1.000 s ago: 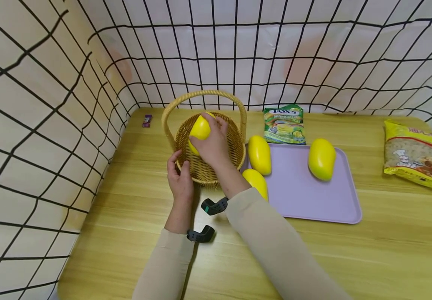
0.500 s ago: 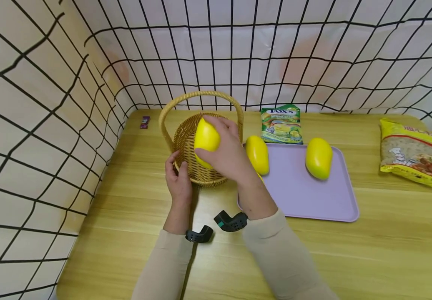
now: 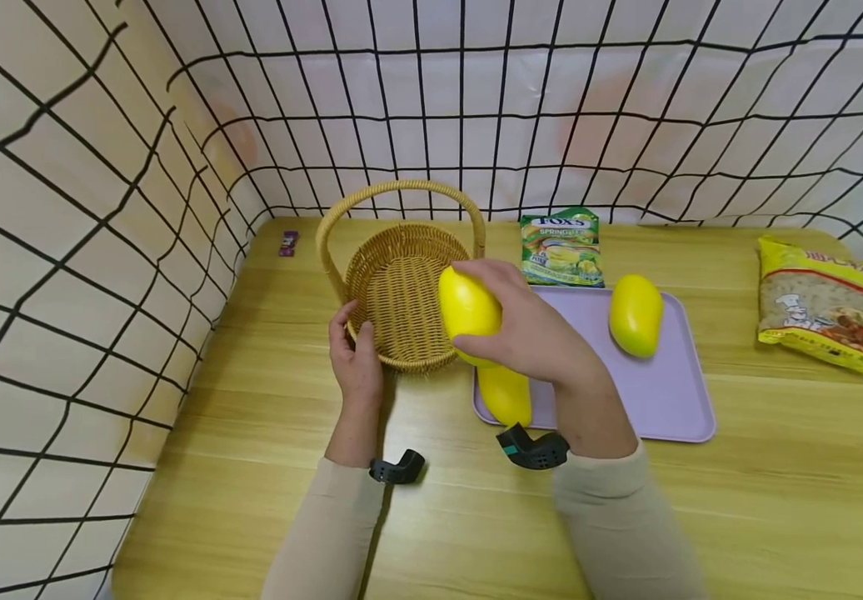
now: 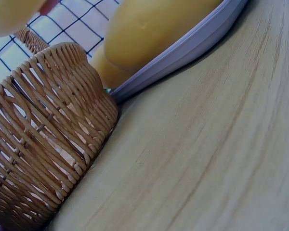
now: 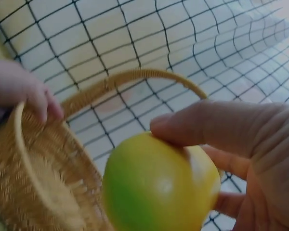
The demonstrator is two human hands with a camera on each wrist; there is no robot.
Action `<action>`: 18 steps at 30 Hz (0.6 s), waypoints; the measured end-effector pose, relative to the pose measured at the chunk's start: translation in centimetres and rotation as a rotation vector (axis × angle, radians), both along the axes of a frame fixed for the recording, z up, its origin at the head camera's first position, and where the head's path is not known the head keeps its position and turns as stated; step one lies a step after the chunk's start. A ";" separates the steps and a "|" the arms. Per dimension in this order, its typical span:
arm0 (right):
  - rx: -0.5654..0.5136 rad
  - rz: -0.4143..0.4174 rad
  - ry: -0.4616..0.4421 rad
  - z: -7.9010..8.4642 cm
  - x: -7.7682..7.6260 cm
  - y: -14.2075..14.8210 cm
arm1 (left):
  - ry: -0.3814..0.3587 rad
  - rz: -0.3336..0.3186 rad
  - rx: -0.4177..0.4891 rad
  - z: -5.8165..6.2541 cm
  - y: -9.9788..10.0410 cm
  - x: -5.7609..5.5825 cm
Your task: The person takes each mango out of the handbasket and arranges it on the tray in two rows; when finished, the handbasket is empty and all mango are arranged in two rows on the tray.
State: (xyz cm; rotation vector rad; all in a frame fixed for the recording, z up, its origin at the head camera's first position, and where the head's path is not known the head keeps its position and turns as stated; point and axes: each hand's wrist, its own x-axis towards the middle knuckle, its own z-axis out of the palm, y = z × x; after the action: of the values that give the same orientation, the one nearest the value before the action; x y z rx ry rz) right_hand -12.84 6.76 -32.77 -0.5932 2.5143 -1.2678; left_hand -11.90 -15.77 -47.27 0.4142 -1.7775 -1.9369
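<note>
right hand: we've got fingers and thumb wrapped round a mango, lifted clear of the table, between basket and tray. Right wrist view confirms thumb over the top, fruit seated in the palm.
left hand: we grip the near rim of the basket, thumb hooked inside, steadying it.
basket: looks empty now, upright, handle arching over it.
tray: one mango lies at the far side, another mango at the near left corner, part hidden under our wrist. Left wrist view shows that one resting against the tray lip, just beside the basket.
progress: we judge the basket unloaded and the held fruit mid-transfer towards the tray; setting it down is left.
vs 1 s ago: the held mango was down inside the basket; it has since come up and out, rightwards. A third tray mango seen earlier beside the basket is now hidden behind our hand. Left hand and basket unchanged.
rest: candy bag behind the tray, snack bag far right.
</note>
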 end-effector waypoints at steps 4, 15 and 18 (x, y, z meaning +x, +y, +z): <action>0.016 0.013 -0.025 -0.9 0.2 1.6 | -0.019 -0.004 -0.001 0.1 0.0 0.2; 0.056 -0.065 -0.022 -2.1 1.8 6.8 | -0.017 -0.003 0.002 0.0 0.0 0.0; 0.061 -0.097 -0.037 -2.4 2.2 8.1 | -0.017 -0.007 -0.008 0.0 0.0 0.0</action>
State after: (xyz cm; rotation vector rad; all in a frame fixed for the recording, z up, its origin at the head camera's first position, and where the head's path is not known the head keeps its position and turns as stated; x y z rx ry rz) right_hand -10.59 14.86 -35.20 -0.4345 2.5685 -1.2179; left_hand -11.87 -15.81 -47.23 0.4230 -1.7986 -1.9362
